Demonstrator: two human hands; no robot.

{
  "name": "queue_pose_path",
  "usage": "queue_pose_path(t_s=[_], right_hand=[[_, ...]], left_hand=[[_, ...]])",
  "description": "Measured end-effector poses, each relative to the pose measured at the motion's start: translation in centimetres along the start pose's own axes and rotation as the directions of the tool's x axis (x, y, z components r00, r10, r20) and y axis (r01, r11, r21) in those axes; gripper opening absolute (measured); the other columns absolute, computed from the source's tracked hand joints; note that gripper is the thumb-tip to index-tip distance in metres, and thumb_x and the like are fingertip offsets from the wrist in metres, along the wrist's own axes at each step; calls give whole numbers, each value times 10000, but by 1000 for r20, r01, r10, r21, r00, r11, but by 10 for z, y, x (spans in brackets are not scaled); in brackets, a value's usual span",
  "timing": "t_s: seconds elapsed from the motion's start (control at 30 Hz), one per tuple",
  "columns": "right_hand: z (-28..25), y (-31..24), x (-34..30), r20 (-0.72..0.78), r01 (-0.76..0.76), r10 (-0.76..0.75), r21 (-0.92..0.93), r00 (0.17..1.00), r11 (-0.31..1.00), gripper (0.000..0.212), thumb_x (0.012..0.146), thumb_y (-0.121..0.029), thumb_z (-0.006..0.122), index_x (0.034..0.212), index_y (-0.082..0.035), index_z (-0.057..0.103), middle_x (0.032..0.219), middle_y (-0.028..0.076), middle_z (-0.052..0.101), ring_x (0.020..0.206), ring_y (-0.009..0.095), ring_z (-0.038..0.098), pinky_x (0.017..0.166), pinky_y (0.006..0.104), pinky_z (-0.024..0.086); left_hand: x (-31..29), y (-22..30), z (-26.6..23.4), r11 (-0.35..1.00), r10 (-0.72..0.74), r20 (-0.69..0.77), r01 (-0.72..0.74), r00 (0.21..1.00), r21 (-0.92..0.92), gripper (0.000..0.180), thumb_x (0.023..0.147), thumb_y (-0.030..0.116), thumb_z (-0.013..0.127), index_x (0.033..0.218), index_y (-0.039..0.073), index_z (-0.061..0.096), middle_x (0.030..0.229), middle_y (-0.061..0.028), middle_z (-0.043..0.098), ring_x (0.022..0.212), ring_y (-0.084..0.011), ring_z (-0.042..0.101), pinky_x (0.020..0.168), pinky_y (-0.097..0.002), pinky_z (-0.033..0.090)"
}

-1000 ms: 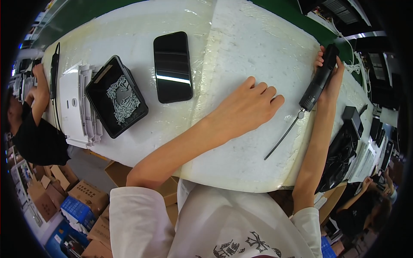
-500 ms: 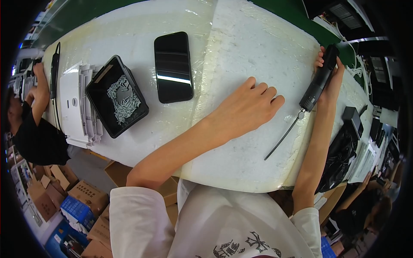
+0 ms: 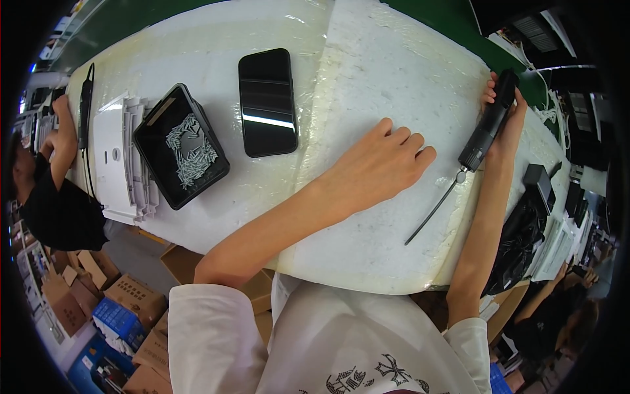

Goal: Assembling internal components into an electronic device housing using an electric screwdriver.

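My right hand (image 3: 510, 125) is wrapped around a black electric screwdriver (image 3: 484, 134) at the right side of the padded table. Its long thin bit slants down and left, with the tip over the white table cover (image 3: 367, 253). My left hand (image 3: 392, 161) lies on the cover left of the screwdriver, back up and fingers curled under. The palm is hidden, so anything inside it cannot be seen. Beyond the left forearm lies a black smartphone (image 3: 268, 98), dark screen up. A black bin (image 3: 152, 157) of small silvery screws (image 3: 191, 154) stands farther left.
White plastic panels (image 3: 115, 180) are stacked beside the bin, and another black screwdriver (image 3: 84, 111) lies past them. A co-worker's arm (image 3: 64, 141) reaches in at far left. A black plastic bag (image 3: 518, 246) and small black box (image 3: 539, 184) sit right of my forearm. Cardboard boxes (image 3: 134, 299) stand below left.
The whole view has shifted very slightly. Both hands, the screwdriver and the things on the table keep their places.
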State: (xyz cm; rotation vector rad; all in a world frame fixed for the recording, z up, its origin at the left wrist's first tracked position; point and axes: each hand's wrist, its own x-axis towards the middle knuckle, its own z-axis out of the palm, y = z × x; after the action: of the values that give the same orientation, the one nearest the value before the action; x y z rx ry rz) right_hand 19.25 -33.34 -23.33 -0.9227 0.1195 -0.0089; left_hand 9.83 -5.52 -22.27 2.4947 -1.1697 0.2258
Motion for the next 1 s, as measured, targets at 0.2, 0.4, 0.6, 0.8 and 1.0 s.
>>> queue_pose_path(t_s=[0.2, 0.4, 0.6, 0.8, 1.0], right_hand=[[-5, -2, 1, 1, -3, 3, 14, 1000, 1000, 517, 999, -234, 503, 1338, 148, 420, 1068, 155, 552, 857, 165, 527, 776, 228, 498], [-8, 1, 3, 5, -19, 19, 21, 1000, 1000, 519, 997, -232, 502, 1339, 150, 417, 1075, 156, 549, 861, 167, 527, 779, 229, 497], [-31, -22, -1, -12, 8, -7, 60, 1000, 998, 543, 984, -256, 533, 1331, 147, 424, 1064, 140, 553, 840, 164, 543, 756, 232, 510], [-13, -1, 2, -129, 88, -101, -102, 987, 991, 423, 984, -336, 532, 1151, 51, 567, 953, 107, 623, 767, 158, 595, 720, 262, 532], [-11, -17, -9, -202, 31, -59, -138, 978, 990, 448, 1009, -370, 421, 1097, 42, 573, 913, 118, 630, 776, 177, 606, 774, 300, 539]], left_hand=[[0, 2, 1, 1000, 3, 2, -3, 1000, 3, 142, 780, 48, 649, 903, 75, 581, 778, -28, 551, 743, -160, 546, 728, -308, 391], [0, 4, 3, 1000, -4, -1, 4, 1000, 28, 144, 778, 48, 648, 900, 78, 578, 777, -27, 548, 741, -157, 541, 726, -303, 386], [20, 17, 9, 997, 65, -23, -66, 998, -46, 131, 795, 61, 640, 910, 74, 579, 843, -47, 581, 823, -194, 582, 776, -340, 417], [23, 21, 4, 999, -19, 76, 22, 997, -38, 88, 839, 85, 600, 924, 77, 580, 880, -64, 584, 881, -214, 598, 820, -373, 438], [38, 33, 7, 992, 27, 105, -13, 994, -126, 126, 828, 74, 638, 900, 63, 536, 887, -84, 562, 859, -248, 574, 801, -385, 426]])
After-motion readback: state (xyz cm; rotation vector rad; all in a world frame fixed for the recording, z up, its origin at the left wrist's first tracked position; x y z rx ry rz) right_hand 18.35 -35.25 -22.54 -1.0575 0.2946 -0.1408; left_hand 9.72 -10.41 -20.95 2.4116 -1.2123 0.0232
